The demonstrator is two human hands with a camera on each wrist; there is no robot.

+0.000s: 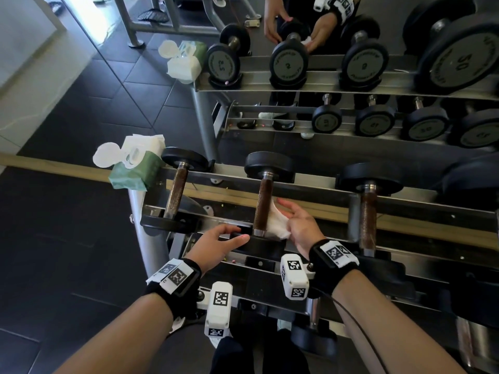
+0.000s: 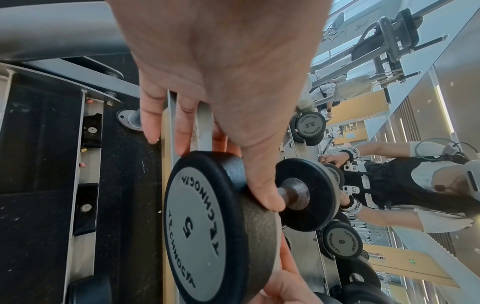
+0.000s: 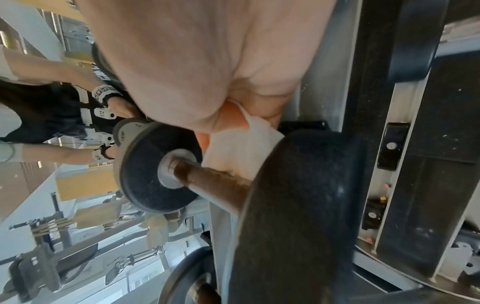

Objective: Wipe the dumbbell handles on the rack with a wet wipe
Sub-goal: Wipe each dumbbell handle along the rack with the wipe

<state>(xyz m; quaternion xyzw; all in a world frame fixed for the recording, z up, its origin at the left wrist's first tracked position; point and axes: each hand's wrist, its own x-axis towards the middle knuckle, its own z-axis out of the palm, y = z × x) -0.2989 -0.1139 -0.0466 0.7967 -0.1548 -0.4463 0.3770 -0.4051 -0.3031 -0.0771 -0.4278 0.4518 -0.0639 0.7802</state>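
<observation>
Just left of the right hand [image 1: 295, 225], which bunches the wet wipe [image 1: 275, 225] against it, the dumbbell handle [image 1: 263, 205] runs straight away from the wrist, while the left hand [image 1: 216, 245] rests loosely on the near weight head [image 1: 256, 245], holding nothing.

Gym, free-weights corner. Tiered steel rack [image 1: 310, 197] holds rubber-headed dumbbells [image 1: 263, 201] with numbers on the end plates, "5" [image 2: 191, 225] and "50" [image 1: 460, 63] among them. Wall mirror [image 1: 297, 125] behind the rack reflects them. Dark tile floor [image 1: 67, 225]. Weight machine [image 2: 384, 41] in the background.
</observation>
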